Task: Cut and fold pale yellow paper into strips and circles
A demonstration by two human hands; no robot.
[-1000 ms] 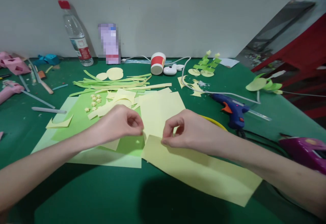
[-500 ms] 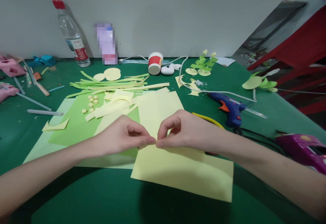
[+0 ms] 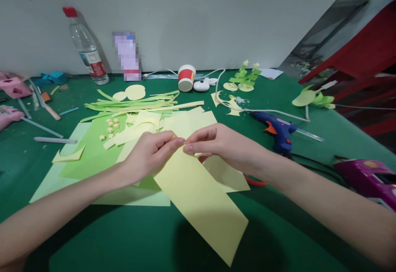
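Fingers of left hand (image 3: 147,152) and right hand (image 3: 221,142), closed, pinch yellow paper (image 3: 202,193) slanting toward near edge of tabletop (image 3: 108,239).

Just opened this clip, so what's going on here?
A person's left grip and right grip meet at the far end of a yellow sheet, pinching it with the fingertips while the rest slants down toward the lower right. Small paper stars lie on the green paper to the left. The glue gun lies untouched on the table to the right.
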